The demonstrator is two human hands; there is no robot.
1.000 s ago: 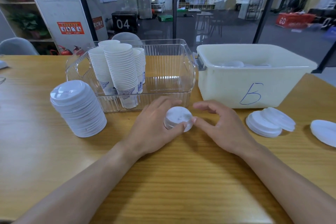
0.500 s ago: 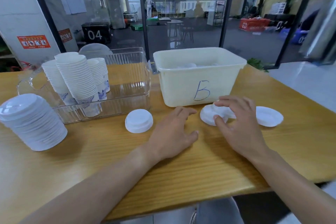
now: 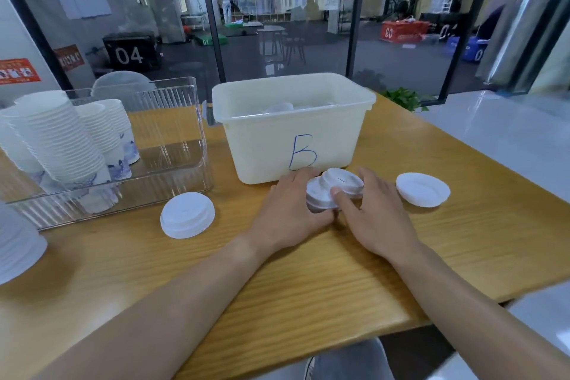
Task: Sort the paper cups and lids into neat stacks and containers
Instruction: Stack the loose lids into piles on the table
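Between both hands: small lid stack [image 3: 334, 190], left hand [image 3: 288, 213] and right hand [image 3: 374, 213] cupped round its sides.
Just beyond fingers, smooth cream bin [image 3: 293, 139] marked B; left of left hand round ridged lid pile [image 3: 187, 215], ribbed clear tray [image 3: 172, 145] with nested paper cups [image 3: 61, 142]; right of right hand flat lid [image 3: 422, 189].

Bare forearms, no sleeves; possibly grey trousers [image 3: 348, 361] below the table edge.

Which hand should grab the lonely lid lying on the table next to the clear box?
The left hand, probably. The small lid stack by the clear bin lies on its side of the table. The right hand would have to cross over, and both now hold the lids by the white tub.
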